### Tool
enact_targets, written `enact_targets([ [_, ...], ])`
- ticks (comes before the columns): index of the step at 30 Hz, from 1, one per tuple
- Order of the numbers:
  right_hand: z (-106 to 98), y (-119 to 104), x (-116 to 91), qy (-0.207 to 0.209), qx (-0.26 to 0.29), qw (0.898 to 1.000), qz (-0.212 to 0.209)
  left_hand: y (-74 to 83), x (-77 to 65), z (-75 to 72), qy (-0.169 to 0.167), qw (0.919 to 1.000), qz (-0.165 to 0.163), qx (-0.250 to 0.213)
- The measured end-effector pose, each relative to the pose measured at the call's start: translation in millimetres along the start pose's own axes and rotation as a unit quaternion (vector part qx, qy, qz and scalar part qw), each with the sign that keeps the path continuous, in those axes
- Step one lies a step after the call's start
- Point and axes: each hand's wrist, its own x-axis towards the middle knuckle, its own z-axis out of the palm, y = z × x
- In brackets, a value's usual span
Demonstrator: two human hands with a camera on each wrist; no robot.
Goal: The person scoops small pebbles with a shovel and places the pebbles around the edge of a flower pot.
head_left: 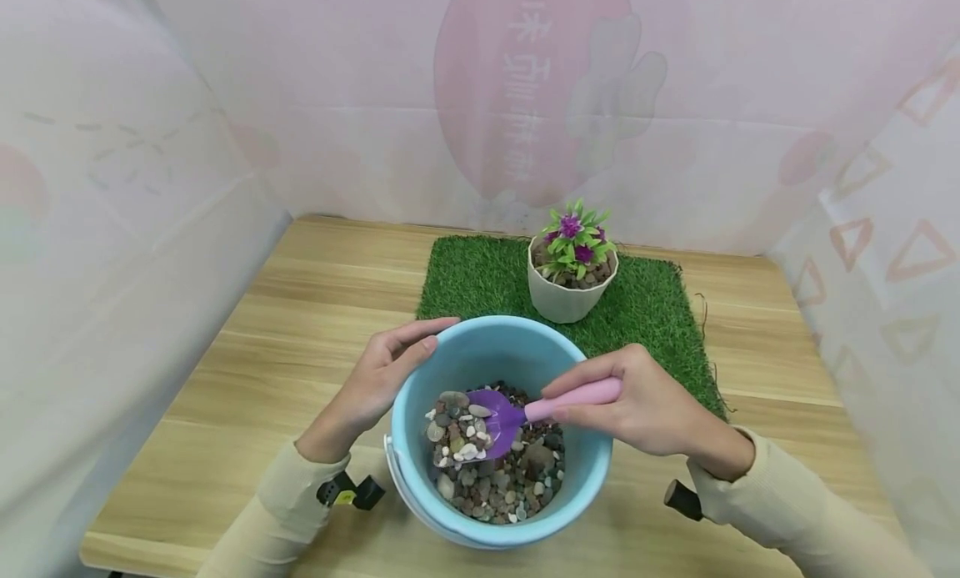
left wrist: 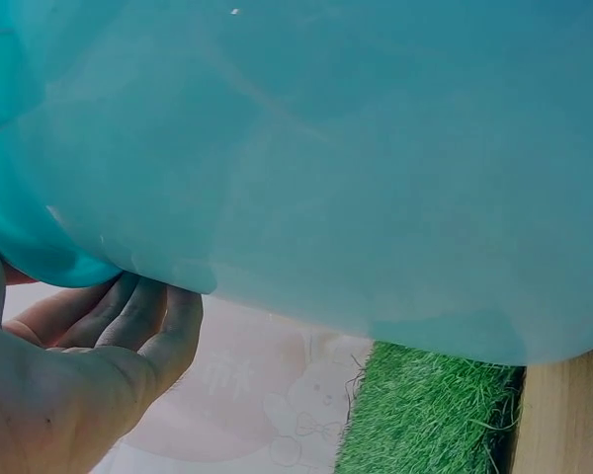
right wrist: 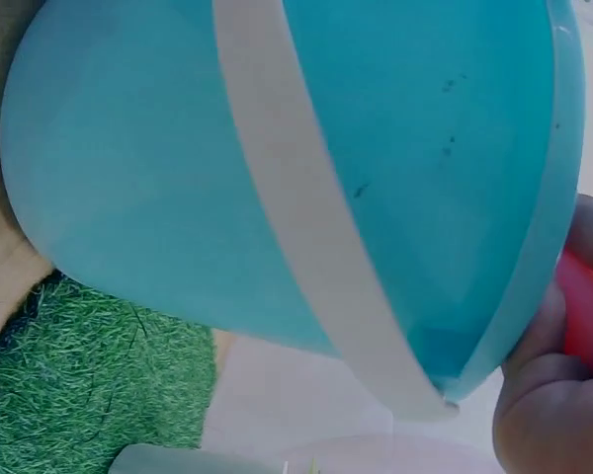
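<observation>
Over the bucket (head_left: pixel 517 346), fingers of the right hand (head_left: pixel 647 404) are pinching the scoop (head_left: pixel 502 428) by its handle (head_left: pixel 577 397), probably the surest hold as pebbles (head_left: pixel 455 432) are weighing it down; the left hand (head_left: pixel 378 378) is gripping the rim (head_left: pixel 495 535).

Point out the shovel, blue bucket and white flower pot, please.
Shovel (head_left: pixel 508 421): head view, on the bare purple blade.
Blue bucket (right wrist: pixel 128 188): right wrist view, on the outer wall.
White flower pot (head_left: pixel 564 299): head view, on the side wall.
</observation>
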Motion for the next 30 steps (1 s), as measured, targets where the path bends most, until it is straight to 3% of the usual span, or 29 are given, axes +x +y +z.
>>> enact_targets([
  [11,-11.2,0.1,-15.6,0.064,0.012,0.997,0.035,-3.7,-0.7,-0.9,-0.001,1.0,0.001,0.006],
  [16,-17.8,-2.1,-19.2,0.074,0.035,0.996,0.027,-4.3,-1.3,-0.9,0.005,1.0,-0.003,0.008],
  [20,-23.1,-3.5,-22.2,0.084,0.027,0.996,0.017,-3.2,-0.7,-0.8,0.007,0.9999,-0.006,0.009],
  [30,-35.9,-6.4,-32.8,0.119,-0.009,0.992,0.042,-1.8,0.5,-0.4,0.007,0.9999,-0.005,0.009],
])
